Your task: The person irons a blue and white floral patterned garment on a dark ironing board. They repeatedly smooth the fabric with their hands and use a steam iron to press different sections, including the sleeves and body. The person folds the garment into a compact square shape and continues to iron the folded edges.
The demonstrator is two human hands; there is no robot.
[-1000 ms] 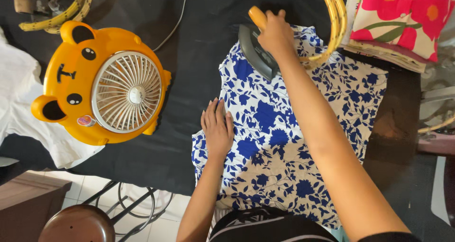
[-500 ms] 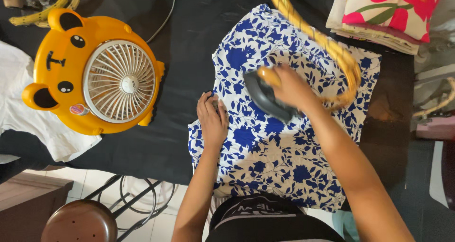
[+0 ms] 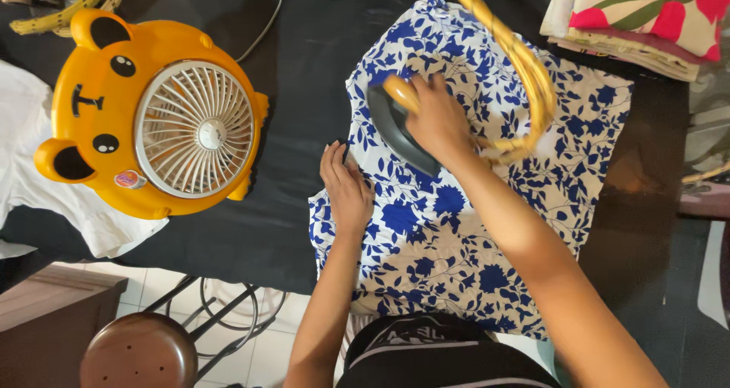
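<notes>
A white cloth with blue flowers [image 3: 471, 228] lies spread on the black-covered board [image 3: 304, 69]. My right hand [image 3: 437, 118] grips the orange handle of a dark clothes iron [image 3: 395, 126], which rests on the cloth's left-centre part. A thick yellow braided cord [image 3: 517, 61] runs from the iron up and off the top edge. My left hand [image 3: 346, 186] lies flat, fingers together, on the cloth's left edge just beside the iron.
An orange bear-shaped table fan [image 3: 156, 122] stands on the board at left, over a white garment [image 3: 46, 198]. Folded floral fabrics [image 3: 646, 15] are stacked at top right. A round brown stool [image 3: 141, 354] and a metal frame show below the board.
The iron, in my right hand, has slid from the cloth's far edge toward me and leftward. My left hand has stayed pressed on the cloth's left edge.
</notes>
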